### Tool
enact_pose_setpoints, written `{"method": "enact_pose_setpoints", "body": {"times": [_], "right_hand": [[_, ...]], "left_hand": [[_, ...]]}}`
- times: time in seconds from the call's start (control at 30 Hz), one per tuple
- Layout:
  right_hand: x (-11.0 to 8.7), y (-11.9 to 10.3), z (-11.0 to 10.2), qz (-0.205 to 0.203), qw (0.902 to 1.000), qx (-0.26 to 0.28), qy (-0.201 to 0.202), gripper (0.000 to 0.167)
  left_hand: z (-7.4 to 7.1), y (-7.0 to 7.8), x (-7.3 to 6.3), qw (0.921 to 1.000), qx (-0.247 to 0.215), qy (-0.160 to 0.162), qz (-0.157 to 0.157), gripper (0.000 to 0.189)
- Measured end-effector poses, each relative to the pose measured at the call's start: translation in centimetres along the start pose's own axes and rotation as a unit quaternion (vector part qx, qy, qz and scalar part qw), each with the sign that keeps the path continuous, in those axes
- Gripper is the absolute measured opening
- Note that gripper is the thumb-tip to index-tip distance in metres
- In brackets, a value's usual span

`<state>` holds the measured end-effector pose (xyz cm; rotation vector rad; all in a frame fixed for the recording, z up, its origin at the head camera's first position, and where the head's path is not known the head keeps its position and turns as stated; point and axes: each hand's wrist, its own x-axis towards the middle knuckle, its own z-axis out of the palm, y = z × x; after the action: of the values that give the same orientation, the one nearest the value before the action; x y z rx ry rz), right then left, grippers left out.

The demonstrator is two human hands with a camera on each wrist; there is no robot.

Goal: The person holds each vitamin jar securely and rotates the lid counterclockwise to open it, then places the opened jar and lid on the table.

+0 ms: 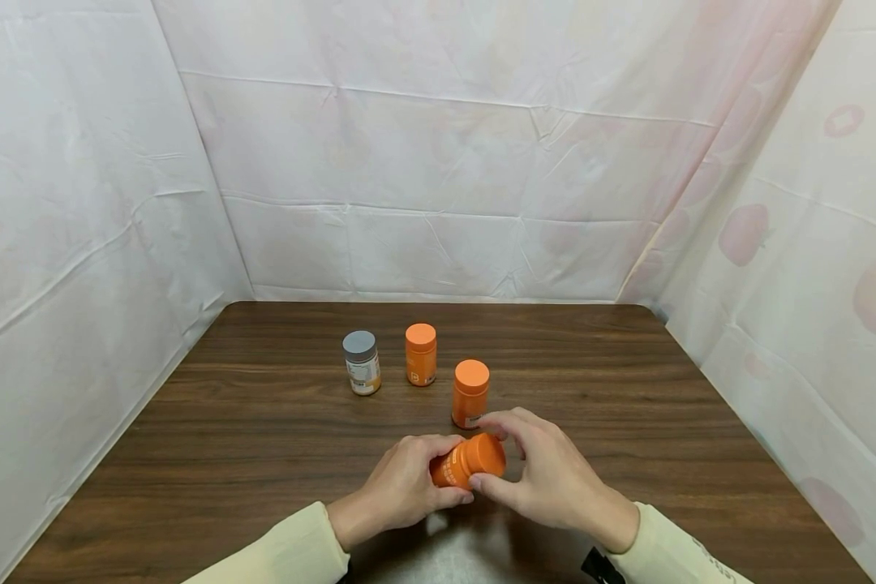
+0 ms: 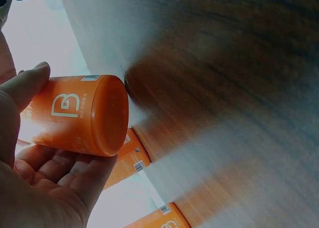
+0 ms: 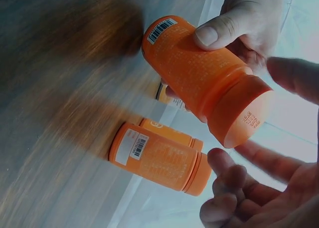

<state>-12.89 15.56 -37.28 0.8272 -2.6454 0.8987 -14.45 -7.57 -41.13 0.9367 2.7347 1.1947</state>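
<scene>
My left hand (image 1: 412, 478) grips the body of an orange pill bottle (image 1: 448, 469), thumb on one side and fingers on the other. The bottle is tilted, its orange screw cap (image 1: 487, 454) pointing to the right. In the left wrist view the bottle's base (image 2: 110, 115) faces the camera, close over the table. Around the cap, my right hand (image 1: 555, 470) has its thumb and fingers spread, with the thumb tip right at the cap's edge. Small print shows on the cap's top (image 3: 251, 119) in the right wrist view. Its other fingers (image 3: 227, 180) are loosely bent below the cap.
Just beyond the hands an orange bottle (image 1: 470, 397) stands upright. Farther back are a second upright orange bottle (image 1: 420, 357) and, to its left, a clear bottle with a grey cap (image 1: 362, 365). White sheets (image 1: 438, 162) enclose the dark wooden table (image 1: 263, 438) at the back and sides.
</scene>
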Motion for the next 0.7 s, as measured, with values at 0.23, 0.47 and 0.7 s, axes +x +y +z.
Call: {"method": "enact_pose_setpoints", "body": {"times": [0.23, 0.47, 0.7], "right_hand": [[0.16, -0.34, -0.11, 0.066, 0.9977, -0.014, -0.008, 0.042], [0.31, -0.42, -0.17, 0.084, 0.996, -0.014, -0.024, 0.035], [0.39, -0.36, -0.22, 0.08, 0.9963, -0.002, -0.032, 0.034]], "left_hand": [[0.04, 0.02, 0.02, 1.0, -0.001, -0.002, -0.006, 0.042], [0.03, -0.01, 0.02, 0.9999, -0.004, -0.004, -0.008, 0.042], [0.05, -0.01, -0.03, 1.0, -0.006, -0.003, -0.007, 0.042]]}}
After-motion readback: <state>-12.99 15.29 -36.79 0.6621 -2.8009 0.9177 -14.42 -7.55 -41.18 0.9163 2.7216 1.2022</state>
